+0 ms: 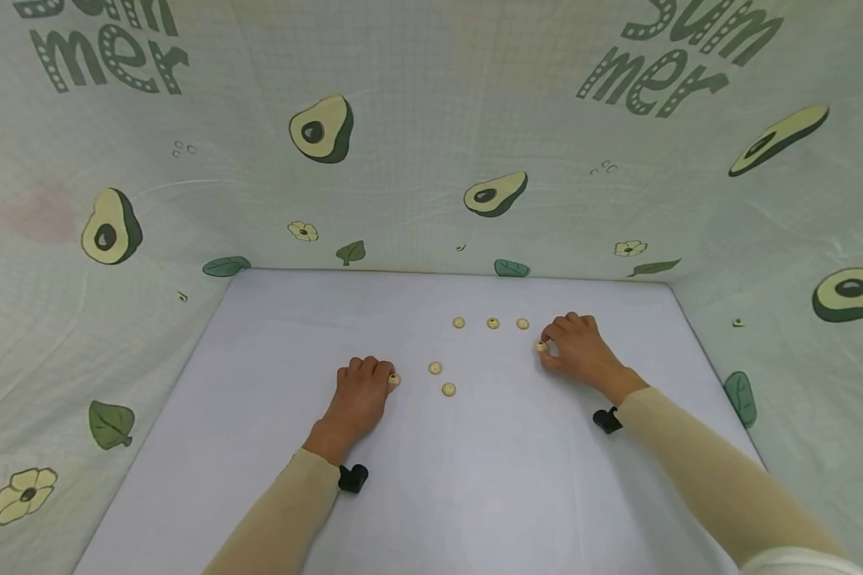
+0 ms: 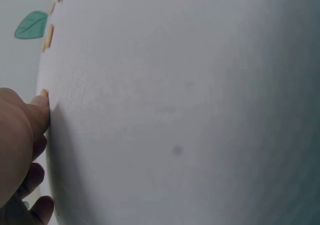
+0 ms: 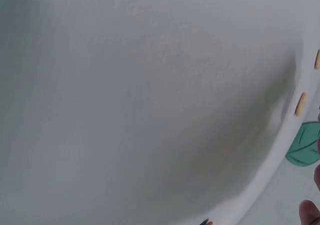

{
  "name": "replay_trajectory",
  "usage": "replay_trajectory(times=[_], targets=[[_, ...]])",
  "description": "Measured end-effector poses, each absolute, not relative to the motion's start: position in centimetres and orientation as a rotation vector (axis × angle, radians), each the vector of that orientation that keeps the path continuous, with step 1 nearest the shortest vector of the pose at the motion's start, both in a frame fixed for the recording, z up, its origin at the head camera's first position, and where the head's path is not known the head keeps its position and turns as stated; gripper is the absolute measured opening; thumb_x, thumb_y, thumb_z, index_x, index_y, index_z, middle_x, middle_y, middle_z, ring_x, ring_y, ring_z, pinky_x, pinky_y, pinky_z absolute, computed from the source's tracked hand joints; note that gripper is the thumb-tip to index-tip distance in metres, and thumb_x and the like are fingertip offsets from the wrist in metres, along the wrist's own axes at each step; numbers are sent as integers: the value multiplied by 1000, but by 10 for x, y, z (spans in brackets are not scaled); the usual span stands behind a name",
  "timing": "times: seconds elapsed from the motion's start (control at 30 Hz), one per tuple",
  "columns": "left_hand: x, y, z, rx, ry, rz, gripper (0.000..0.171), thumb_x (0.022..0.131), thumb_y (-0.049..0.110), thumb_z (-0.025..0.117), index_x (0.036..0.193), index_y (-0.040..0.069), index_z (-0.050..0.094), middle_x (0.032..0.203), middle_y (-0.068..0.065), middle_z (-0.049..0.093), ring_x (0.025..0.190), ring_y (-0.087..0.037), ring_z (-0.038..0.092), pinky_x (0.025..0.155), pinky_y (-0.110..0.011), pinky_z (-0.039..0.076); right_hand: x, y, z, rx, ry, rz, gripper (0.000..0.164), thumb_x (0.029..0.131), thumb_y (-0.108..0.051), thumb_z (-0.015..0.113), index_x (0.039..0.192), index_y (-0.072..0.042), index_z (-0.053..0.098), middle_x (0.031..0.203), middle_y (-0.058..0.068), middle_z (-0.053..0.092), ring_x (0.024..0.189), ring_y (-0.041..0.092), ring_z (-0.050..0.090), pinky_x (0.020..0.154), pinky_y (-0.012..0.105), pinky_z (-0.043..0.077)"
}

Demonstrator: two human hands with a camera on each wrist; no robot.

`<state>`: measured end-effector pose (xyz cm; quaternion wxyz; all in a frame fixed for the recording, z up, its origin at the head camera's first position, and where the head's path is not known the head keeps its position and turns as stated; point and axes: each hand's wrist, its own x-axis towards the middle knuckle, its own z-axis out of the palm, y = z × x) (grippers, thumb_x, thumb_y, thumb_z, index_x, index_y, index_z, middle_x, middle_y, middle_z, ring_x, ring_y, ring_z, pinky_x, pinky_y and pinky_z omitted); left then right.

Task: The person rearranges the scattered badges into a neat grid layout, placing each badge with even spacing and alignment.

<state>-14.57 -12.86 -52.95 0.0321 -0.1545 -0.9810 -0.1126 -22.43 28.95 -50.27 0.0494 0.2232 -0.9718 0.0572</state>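
Observation:
My left hand point(image 1: 358, 399) is low on the white table, with a small round pale wooden disc point(image 1: 395, 380) pinched at its thumb side. The left wrist view catches only the edge of this disc point(image 2: 44, 92) beyond the thumb. Further right, my right hand point(image 1: 578, 351) pinches another such disc point(image 1: 542, 346) between thumb and index finger. Between the hands lie two loose discs, one point(image 1: 435, 368) slightly behind the other point(image 1: 449, 390). The right wrist view shows just a few fingertips at its right edge; the held disc is out of sight there.
Toward the back, three more discs form a loose row: a left one point(image 1: 459, 323), a middle one point(image 1: 492, 323) and a right one point(image 1: 522, 323) near my right hand. A patterned cloth point(image 1: 417, 216) hangs behind and beside the table point(image 1: 475, 495). Each wrist carries a black camera mount point(image 1: 353, 478).

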Motion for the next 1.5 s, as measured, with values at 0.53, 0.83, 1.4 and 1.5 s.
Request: replay_trajectory(times=[0.53, 0.83, 1.4, 1.5], targets=[[-148, -130, -534, -468, -3022, -357, 20, 106, 28, 65, 118, 12, 63, 107, -5, 60, 101, -27, 51, 91, -50, 46, -229, 281, -513, 694, -2992, 171, 24, 94, -28, 74, 107, -9, 73, 111, 9, 70, 105, 31, 55, 104, 59, 38], [-148, -130, -533, -471, -3023, -349, 22, 105, 27, 66, 120, 11, 62, 109, -6, 60, 102, -28, 50, 91, -50, 45, -231, 282, -518, 724, -2989, 182, 22, 94, -28, 73, 107, -10, 72, 112, 8, 69, 105, 29, 54, 102, 57, 39], [-148, -129, -531, -451, -3044, -374, 20, 105, 26, 66, 119, 11, 63, 108, -7, 60, 102, -29, 51, 90, -50, 44, -232, 279, -514, 736, -2999, 163, 25, 95, -32, 73, 108, -10, 73, 111, 8, 69, 105, 30, 55, 101, 57, 39], [-148, -129, -532, -451, -3037, -378, 20, 105, 26, 66, 118, 11, 63, 107, -7, 60, 101, -29, 51, 90, -49, 44, -232, 279, -515, 739, -3003, 156, 25, 96, -31, 72, 109, -10, 73, 113, 9, 70, 106, 30, 55, 100, 57, 39]])
